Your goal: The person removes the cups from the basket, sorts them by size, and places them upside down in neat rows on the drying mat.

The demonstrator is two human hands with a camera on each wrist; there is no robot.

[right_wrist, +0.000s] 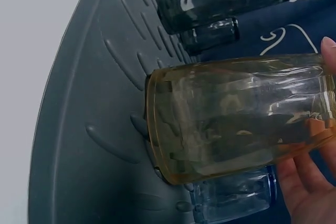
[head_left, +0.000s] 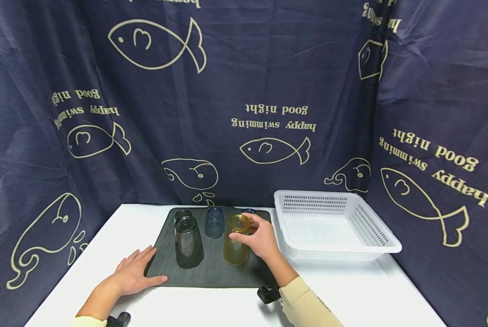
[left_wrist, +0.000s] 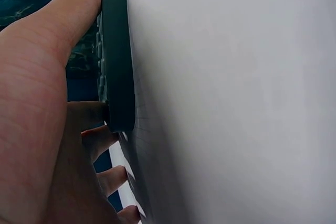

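On the dark grey ribbed drying mat [head_left: 211, 278] an amber drinking glass [head_left: 235, 253] stands upside down. My right hand [head_left: 263, 240] holds it near its upper end, thumb on one side and fingers on the other. Its wide rim [right_wrist: 152, 129] is down at the mat; whether it touches is hard to tell. Spread fingers of my left hand [head_left: 131, 274] rest at the mat's left front edge, and the thumb [left_wrist: 79, 11] lies against the mat's edge. A tall smoky grey glass [head_left: 189, 247] stands left of the amber one.
Behind stand a blue glass [head_left: 214, 223], another blue glass [head_left: 249, 210] partly hidden by my right hand, and a dark glass [head_left: 181, 213] behind the grey one. A white perforated basket [head_left: 346, 248] sits right of the mat on the white table [head_left: 178, 309]. A navy curtain [head_left: 268, 68] hangs behind.
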